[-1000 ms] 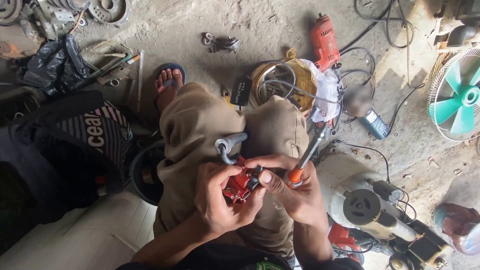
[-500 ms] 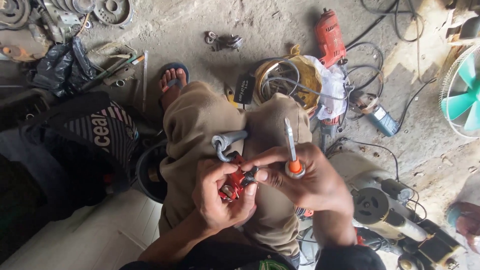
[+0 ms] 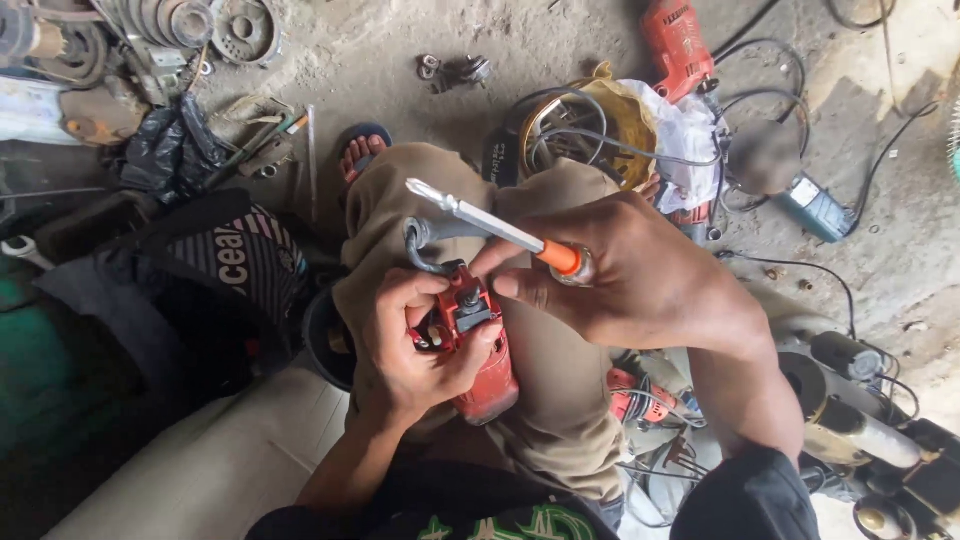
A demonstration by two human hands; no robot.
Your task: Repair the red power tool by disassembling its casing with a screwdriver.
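My left hand (image 3: 420,345) grips a red power tool body (image 3: 480,345) resting on my lap, with its black inner parts showing at the top. A grey metal guard piece (image 3: 425,240) curves up just beyond it. My right hand (image 3: 630,270) holds a screwdriver (image 3: 480,220) with an orange collar and a silver shaft; the shaft points up and to the left, its tip raised clear of the tool. The thumb and forefinger of my right hand touch the top of the red tool. My knees in tan trousers (image 3: 560,400) lie under both hands.
On the dirt floor lie a red drill (image 3: 675,40), a yellow bowl of wires (image 3: 575,130), a blue device (image 3: 815,205), cables and metal gears (image 3: 190,25). A dark striped bag (image 3: 220,270) sits at left, motor parts (image 3: 850,390) at right. My sandalled foot (image 3: 360,155) shows ahead.
The right hand has swung the screwdriver from upright to pointing left and upward, and moved closer over the red tool. The view has tilted nearer to the hands.
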